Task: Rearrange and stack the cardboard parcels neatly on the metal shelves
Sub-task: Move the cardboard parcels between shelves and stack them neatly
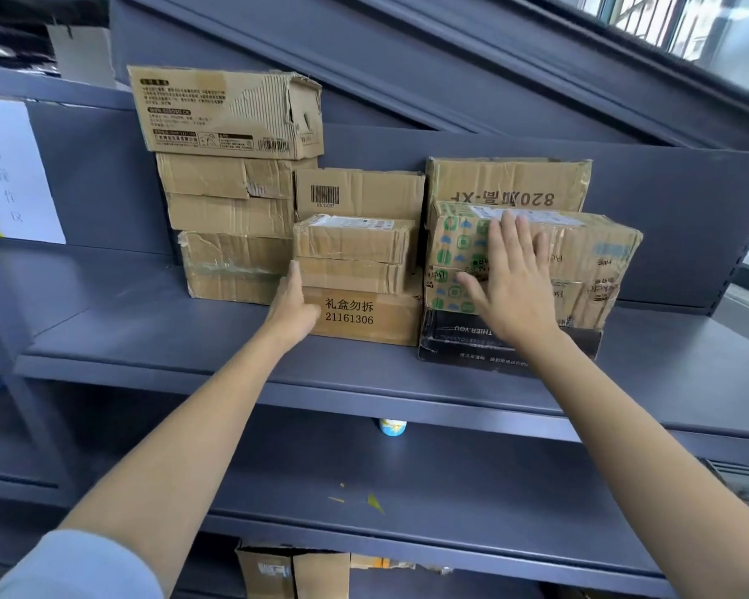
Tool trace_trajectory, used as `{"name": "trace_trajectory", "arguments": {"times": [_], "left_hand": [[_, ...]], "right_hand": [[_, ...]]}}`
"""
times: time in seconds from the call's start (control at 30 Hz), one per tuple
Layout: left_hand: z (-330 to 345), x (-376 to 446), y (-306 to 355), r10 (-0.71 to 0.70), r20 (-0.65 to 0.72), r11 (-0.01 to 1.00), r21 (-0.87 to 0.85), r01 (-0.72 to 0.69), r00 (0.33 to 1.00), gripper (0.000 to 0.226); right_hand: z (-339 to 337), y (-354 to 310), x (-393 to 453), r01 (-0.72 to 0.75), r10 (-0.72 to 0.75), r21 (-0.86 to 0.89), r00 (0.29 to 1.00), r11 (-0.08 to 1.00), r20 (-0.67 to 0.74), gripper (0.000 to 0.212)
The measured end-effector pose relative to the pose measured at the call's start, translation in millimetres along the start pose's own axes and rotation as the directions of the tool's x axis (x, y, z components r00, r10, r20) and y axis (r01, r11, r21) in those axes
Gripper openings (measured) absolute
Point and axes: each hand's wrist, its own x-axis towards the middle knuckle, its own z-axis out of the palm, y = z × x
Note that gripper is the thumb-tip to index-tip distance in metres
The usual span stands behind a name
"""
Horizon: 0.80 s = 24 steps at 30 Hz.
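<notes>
Both grips open: left hand steadied middle stack, right hand flat on printed parcel; best pushed squarely, evenly.

The shelf is matt, smooth blue-grey painted metal; the parcels are rough, creased brown cardboard with torn corrugated edges and glossy clear tape; the black box looks smoother; a white paper sheet hangs left.
</notes>
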Motion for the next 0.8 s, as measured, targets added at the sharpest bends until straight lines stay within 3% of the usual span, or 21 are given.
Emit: {"name": "trace_trajectory", "arguments": {"times": [0.3, 0.53, 0.67, 0.8], "left_hand": [[19.5, -5.1, 17.5, -0.039, 0.013, 0.999, 0.008, 0.039, 0.999, 0.088], [7.1, -9.1, 10.8, 0.023, 0.009, 0.999, 0.031, -0.023, 1.000, 0.084], [-0.3, -11.3, 12.0, 0.044, 0.096, 0.997, 0.052, -0.049, 0.994, 0.086], [-29.1, -4.6, -7.1, 0.045, 0.024, 0.999, 0.007, -0.045, 0.999, 0.089]], "right_hand": [[8.6, 0.3, 0.1, -0.004, 0.008, -0.059, 0.997, 0.998, 0.073, 0.083], [1.3, -5.0, -2.8, 0.000, 0.008, -0.087, 0.995, 0.996, 0.095, 0.086], [5.5, -30.0, -6.9, 0.089, -0.084, -0.097, 0.995, 0.991, 0.063, 0.080], [15.8, -59.9, 2.4, 0.148, -0.142, -0.085, 0.988, 0.985, 0.067, 0.079]]}}
